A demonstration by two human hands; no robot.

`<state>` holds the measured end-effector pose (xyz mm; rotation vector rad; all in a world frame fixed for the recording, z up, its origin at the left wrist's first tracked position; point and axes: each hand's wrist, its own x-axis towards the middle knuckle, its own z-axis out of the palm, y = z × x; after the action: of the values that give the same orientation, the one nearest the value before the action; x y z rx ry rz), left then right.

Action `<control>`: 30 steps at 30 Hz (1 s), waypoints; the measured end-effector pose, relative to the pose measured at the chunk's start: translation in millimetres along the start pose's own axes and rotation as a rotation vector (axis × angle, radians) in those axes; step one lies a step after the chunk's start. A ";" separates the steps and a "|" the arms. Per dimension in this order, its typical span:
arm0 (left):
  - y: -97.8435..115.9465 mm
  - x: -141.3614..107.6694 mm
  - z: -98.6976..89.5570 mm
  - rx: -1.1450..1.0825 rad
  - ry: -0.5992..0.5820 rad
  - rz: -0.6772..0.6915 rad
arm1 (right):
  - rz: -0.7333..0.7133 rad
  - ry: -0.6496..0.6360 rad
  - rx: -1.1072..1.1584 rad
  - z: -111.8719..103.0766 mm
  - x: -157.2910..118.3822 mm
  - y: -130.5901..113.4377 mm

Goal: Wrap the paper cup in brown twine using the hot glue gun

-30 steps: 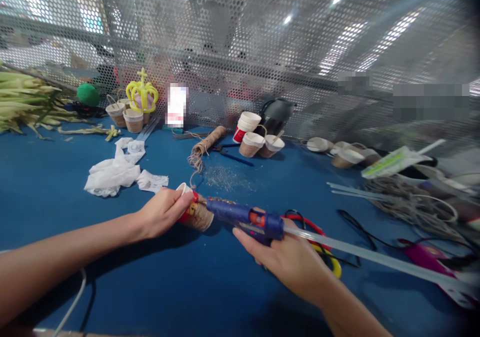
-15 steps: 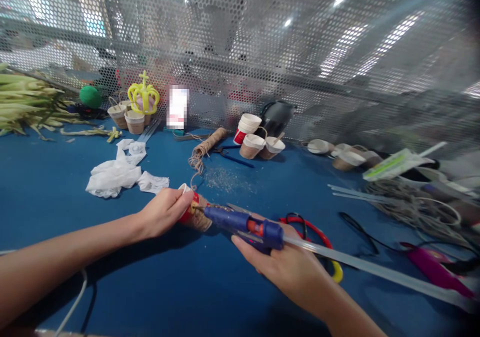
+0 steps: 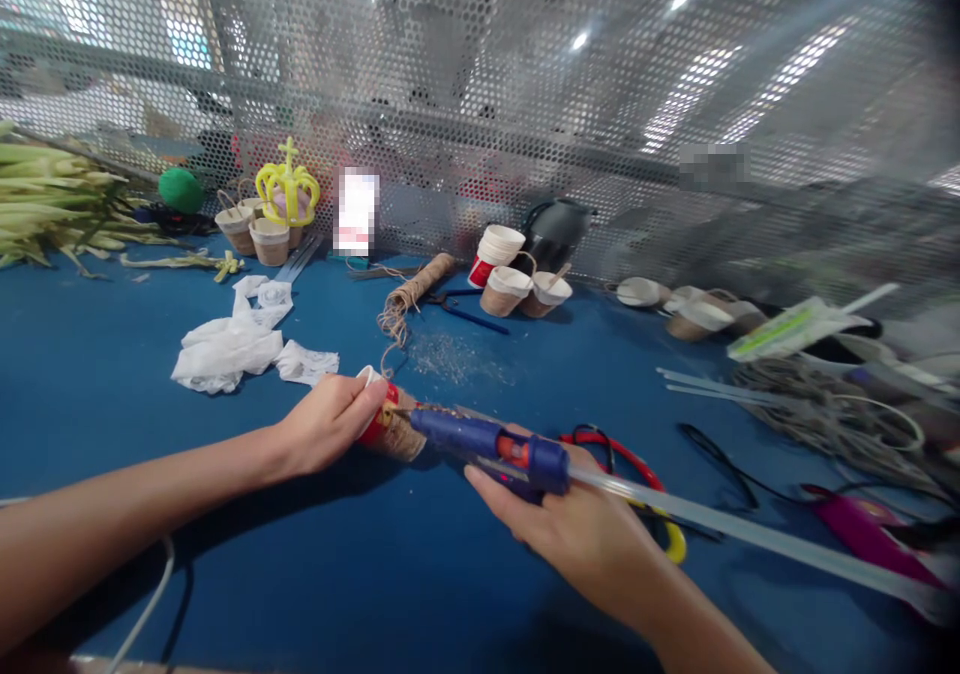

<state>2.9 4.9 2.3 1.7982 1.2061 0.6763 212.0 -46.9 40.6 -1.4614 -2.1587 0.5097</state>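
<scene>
My left hand (image 3: 330,422) grips a red paper cup (image 3: 397,429) by its rim end; the cup lies on its side, with twine wound round its lower part. In my right hand (image 3: 570,529) is a blue glue gun (image 3: 476,439), a long clear glue stick (image 3: 735,524) sticking out of its back. The gun's nozzle points left and meets or nearly meets the cup's side. A strand of twine runs from the cup to a twine roll (image 3: 424,282) behind it.
On the blue table (image 3: 315,574) stand twine-wrapped cups (image 3: 506,291), pliers (image 3: 472,316), white crumpled paper (image 3: 229,352), a yellow crown (image 3: 289,194) and stalks (image 3: 52,204). Red-and-yellow handles (image 3: 637,469) lie beneath my right hand; cables are at right.
The glue gun and my right hand have shifted very slightly. My left hand still grips the cup in nearly the same place.
</scene>
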 end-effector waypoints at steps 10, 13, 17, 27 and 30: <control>-4.7 -2.6 -1.4 0.163 -0.020 0.118 | 0.053 -0.032 -0.057 -3.7 5.3 -0.7; -4.5 -3.3 -1.4 0.172 -0.027 0.138 | 0.096 -0.059 -0.070 -3.1 5.3 1.1; -4.2 -4.5 -1.2 0.185 -0.034 0.187 | 0.127 -0.078 -0.036 -3.8 6.5 -0.8; -5.3 -4.2 -2.0 0.183 -0.042 0.192 | 0.290 -0.106 0.119 -6.0 4.5 -4.9; -5.0 -4.8 -2.1 0.186 -0.042 0.196 | 0.289 -0.095 0.119 -6.1 6.0 -5.5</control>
<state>-2.9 2.1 -0.9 2.0952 1.1042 0.6504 209.5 -43.1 49.7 -1.7212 -1.9573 0.8096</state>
